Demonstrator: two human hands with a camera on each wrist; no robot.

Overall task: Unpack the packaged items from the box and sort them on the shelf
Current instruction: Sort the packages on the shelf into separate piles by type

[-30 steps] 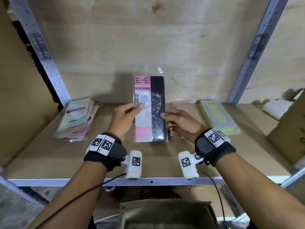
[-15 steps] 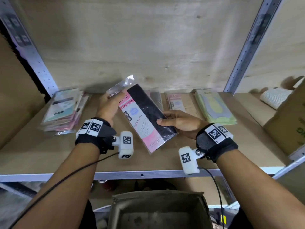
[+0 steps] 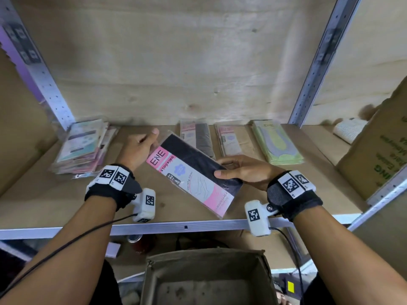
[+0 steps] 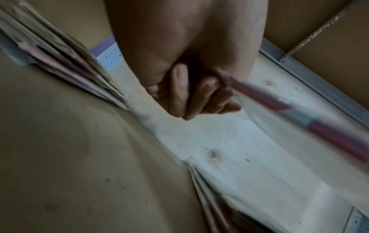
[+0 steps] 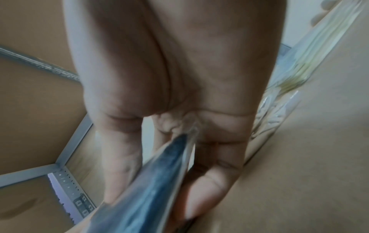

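While it hangs tilted above the wooden shelf, the pink-and-black stocking packet is held at two ends: the left hand has its fingers curled round the packet's far corner, thumb on top, and the right hand clamps the near long edge, thumb across the dark front and fingers underneath. From the left wrist view the curled fingers close on a blurred pink strip; from the right wrist view the packet's edge runs between thumb and fingers.

Behind the packet, flat on the shelf against the plywood back wall, lie a grey stocking pack, then a beige pack to its right, and a green insole pack further right. Left of the packet sits a mixed pile of packs near the metal upright. Right of the green pack stands a brown carton with green print. Below the packet, under the shelf's front rail, an open cardboard box shows its bare floor.
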